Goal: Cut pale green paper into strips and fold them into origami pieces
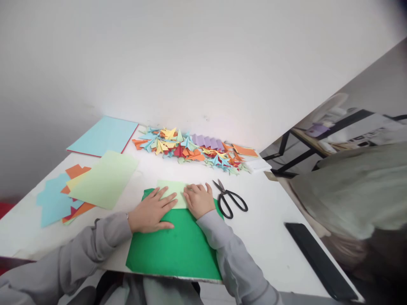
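A light green sheet of paper [173, 199] lies on the green board [178, 245] in front of me. Fingers spread and flat, my left hand [151, 211] rests across the board and the left part of the sheet. At the sheet's right edge, my right hand [200, 201] has bent fingers, with thumb and fingertips gripping the paper there. Black-handled scissors [226, 199] lie just right of that hand, blades partly apart and pointing away. Part of the sheet is hidden under both hands.
Colored paper scraps [54, 199] and a larger light green sheet [106, 180] lie at left. Behind them is a light blue stack [103, 134]. Several folded paper pieces [190, 150] line the wall. A black bar-shaped object [319, 258] sits right, near a seated person [352, 190].
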Available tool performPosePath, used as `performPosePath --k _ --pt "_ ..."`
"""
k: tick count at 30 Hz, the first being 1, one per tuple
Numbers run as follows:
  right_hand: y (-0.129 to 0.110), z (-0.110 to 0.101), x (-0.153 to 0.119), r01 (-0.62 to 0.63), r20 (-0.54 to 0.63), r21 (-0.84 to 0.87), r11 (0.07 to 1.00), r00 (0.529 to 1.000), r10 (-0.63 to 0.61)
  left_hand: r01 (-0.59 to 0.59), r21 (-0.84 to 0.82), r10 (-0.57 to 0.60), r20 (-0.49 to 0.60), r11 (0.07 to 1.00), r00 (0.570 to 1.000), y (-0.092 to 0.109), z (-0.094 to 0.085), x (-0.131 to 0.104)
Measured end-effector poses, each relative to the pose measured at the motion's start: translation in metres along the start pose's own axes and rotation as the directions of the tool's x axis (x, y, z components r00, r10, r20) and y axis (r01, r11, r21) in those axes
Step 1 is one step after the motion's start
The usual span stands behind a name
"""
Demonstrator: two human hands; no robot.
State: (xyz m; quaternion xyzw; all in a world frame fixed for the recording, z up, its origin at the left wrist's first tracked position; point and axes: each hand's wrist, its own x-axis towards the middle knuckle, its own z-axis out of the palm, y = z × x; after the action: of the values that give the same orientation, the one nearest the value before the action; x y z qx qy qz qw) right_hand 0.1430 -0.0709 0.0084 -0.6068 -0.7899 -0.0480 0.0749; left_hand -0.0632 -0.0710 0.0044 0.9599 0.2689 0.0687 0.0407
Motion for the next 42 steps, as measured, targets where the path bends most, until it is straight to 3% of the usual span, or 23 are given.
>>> performPosePath --k 8,12,18,23,27,42 --pt "-0.001 0.001 -0.002 -0.032 -0.006 0.03 0.999 0.999 0.032 -0.11 -0.014 0.11 0.009 0.994 0.994 -0.006 -0.014 -0.001" --pt "0.002 0.0 0.001 -0.043 0.012 0.068 0.997 0.999 0.042 -0.25 0.044 0.249 0.016 0.967 0.968 -0.011 -0.019 0.027" --pt "0.006 -0.004 0.005 -0.032 0.061 0.118 0.993 0.998 0.025 -0.379 0.16 0.389 -0.041 0.912 0.92 -0.018 0.001 0.066" --pt "0.008 -0.005 0.004 -0.033 0.074 0.133 0.991 0.997 0.023 -0.339 0.129 0.353 -0.114 0.932 0.929 -0.016 0.008 0.065" --pt "0.007 -0.004 0.003 -0.027 0.06 0.135 0.991 0.998 0.019 -0.394 0.069 0.4 -0.096 0.916 0.912 -0.016 0.007 0.064" --pt "0.006 -0.003 0.0 -0.013 0.034 0.112 0.994 0.999 0.009 -0.325 -0.006 0.322 -0.101 0.946 0.941 0.001 0.006 0.051"
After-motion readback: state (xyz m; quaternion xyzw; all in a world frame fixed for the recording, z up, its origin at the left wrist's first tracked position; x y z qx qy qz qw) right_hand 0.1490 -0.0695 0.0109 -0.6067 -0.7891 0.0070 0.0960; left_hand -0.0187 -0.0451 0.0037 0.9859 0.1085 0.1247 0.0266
